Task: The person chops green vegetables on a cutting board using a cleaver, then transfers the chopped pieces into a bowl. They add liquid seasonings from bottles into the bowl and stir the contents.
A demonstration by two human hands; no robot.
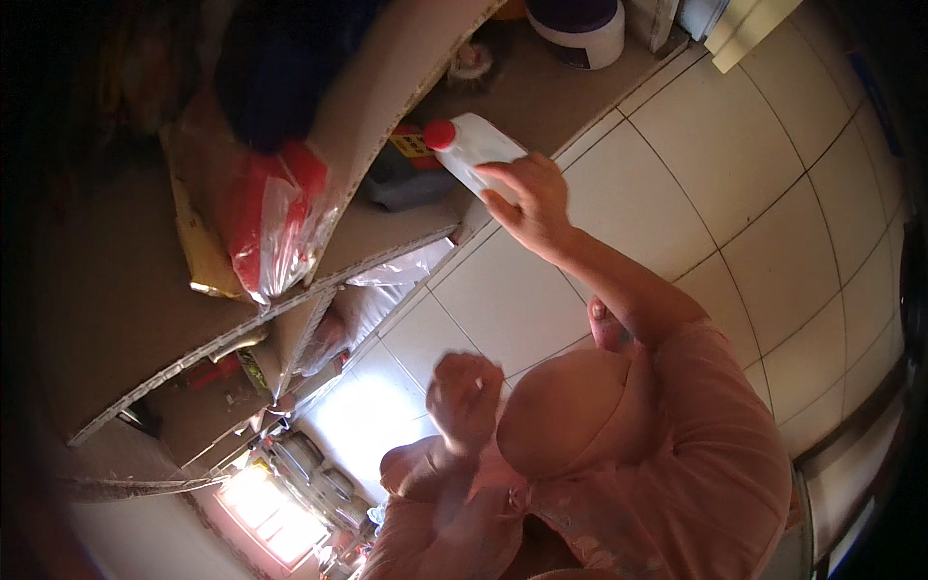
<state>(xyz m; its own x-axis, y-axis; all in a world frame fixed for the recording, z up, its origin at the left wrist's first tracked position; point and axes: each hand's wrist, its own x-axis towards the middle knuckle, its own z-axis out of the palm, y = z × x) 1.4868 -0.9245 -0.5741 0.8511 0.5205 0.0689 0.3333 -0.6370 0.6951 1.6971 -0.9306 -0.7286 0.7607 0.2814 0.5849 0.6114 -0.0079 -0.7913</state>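
Note:
A white plastic bottle [478, 141] with a red screw cap tilts toward the shelf opening. My right hand [533, 199] grips its near end, thumb and fingers on its side, with the arm stretched out over the floor. Behind the bottle, on the bottom shelf, lies a dark grey container [409, 177] with a red and yellow label. My left hand [464, 399] is raised in front of my body, blurred, its fingers curled. Whether anything sits inside those fingers is hidden.
A white tub [580, 36] with a dark purple lid stands on the bottom shelf [536, 98]. Red and clear plastic packages [275, 225] rest on the upper shelf. A shelf board's edge [406, 101] runs close to the bottle. Pale tiles [652, 181] cover the floor; a bare foot [603, 322] shows.

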